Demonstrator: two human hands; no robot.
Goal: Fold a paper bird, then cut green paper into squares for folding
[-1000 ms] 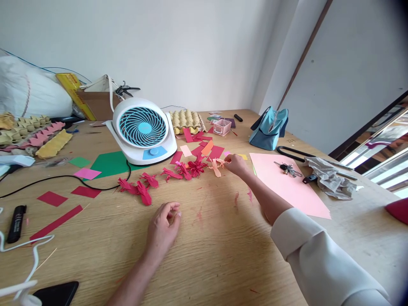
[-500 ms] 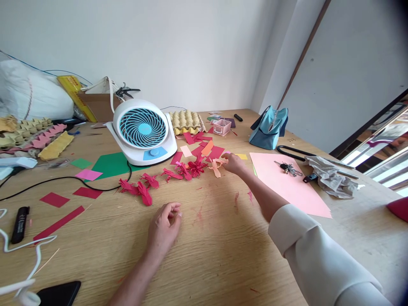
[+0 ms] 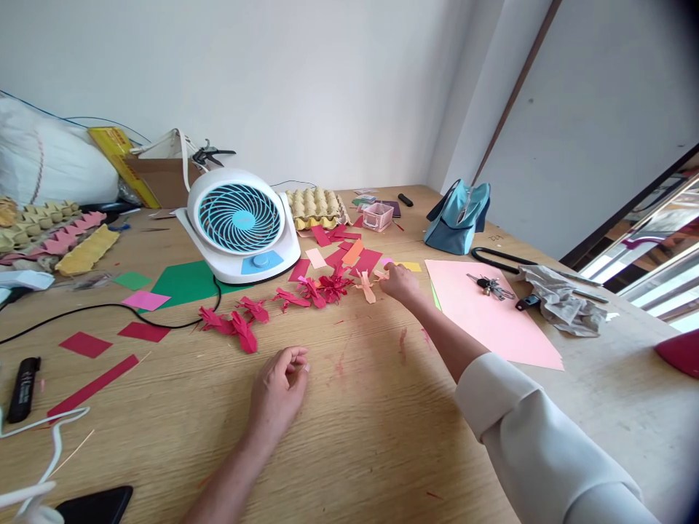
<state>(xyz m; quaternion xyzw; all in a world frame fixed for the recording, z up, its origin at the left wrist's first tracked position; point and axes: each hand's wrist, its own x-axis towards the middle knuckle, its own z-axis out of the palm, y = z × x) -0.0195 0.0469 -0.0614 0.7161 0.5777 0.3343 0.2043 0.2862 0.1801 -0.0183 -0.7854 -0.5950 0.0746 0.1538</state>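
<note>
My right hand point(image 3: 401, 284) reaches out to the middle of the table, its fingers pinched at the edge of a peach paper piece point(image 3: 380, 276). Just left of it lies a peach cut-paper flower point(image 3: 366, 287); whether the two are joined I cannot tell. A row of crumpled red paper flowers point(image 3: 245, 332) runs leftward from there, with a fuller red one point(image 3: 334, 288) closest to the peach one. My left hand point(image 3: 278, 386) rests on the tabletop in front of the row, fingers loosely curled, thumb apart, holding nothing.
A white and blue fan point(image 3: 240, 222) stands behind the flowers. Red paper pieces point(image 3: 367, 263), an egg tray point(image 3: 314, 207) and a pink basket point(image 3: 378, 216) are further back. To the right lie pink sheets point(image 3: 486, 320) with keys point(image 3: 491, 286), and a blue bag point(image 3: 459, 218).
My right hand has shifted slightly right relative to the peach flower, which now shows more separately from the fingers. My left hand has stayed in place. The view has moved slightly.
</note>
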